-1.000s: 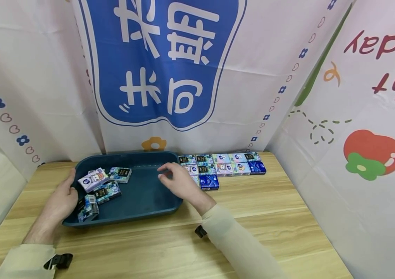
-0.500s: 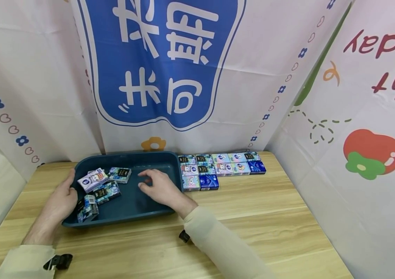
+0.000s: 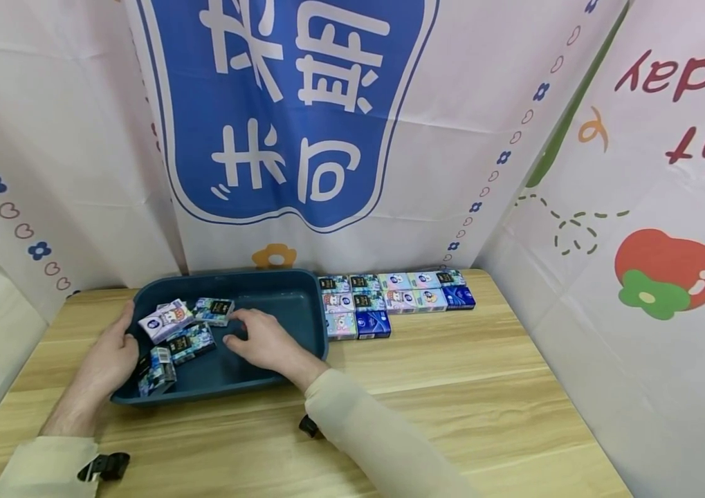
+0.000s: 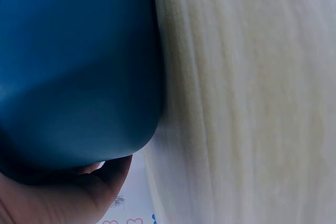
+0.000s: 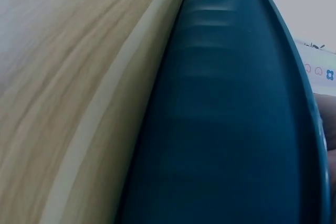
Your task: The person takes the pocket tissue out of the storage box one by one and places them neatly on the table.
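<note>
Only in head view, packs (image 3: 167, 322) inside tray (image 3: 293, 304)

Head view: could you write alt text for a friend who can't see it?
A person's right hand is inside a teal tray, fingers beside a small dark patterned pack, while the left hand holds the tray's left end. Other packs lie loose in the tray; more packs sit in rows beyond its right end, on a wood-grain table.
</note>
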`<act>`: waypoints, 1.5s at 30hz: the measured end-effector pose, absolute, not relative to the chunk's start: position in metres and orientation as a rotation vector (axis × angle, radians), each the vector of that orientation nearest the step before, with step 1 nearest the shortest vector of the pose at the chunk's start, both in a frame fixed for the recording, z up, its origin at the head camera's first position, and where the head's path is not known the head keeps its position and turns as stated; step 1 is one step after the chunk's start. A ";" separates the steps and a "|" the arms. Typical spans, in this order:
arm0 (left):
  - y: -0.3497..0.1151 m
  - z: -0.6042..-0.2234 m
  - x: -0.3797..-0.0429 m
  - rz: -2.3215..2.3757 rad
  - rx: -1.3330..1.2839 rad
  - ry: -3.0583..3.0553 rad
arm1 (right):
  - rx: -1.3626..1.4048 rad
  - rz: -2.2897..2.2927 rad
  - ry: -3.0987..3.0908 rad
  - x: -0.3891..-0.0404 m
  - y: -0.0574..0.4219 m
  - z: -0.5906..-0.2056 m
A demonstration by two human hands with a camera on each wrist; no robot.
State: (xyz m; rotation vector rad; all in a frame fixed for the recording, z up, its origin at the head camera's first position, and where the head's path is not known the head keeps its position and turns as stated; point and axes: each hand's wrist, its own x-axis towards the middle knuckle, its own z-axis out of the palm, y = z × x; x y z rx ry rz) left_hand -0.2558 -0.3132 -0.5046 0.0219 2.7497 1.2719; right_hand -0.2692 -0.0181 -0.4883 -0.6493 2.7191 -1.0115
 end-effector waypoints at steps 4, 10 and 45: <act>-0.314 -0.505 -0.256 1.269 0.021 2.749 | -0.640 -0.954 2.734 -0.272 -0.026 -0.489; -0.314 -0.505 -0.256 1.251 0.029 2.769 | -0.669 -0.832 2.744 -0.270 -0.042 -0.487; -0.312 -0.507 -0.254 1.259 0.023 2.784 | -0.684 -0.864 2.515 -0.273 -0.082 -0.498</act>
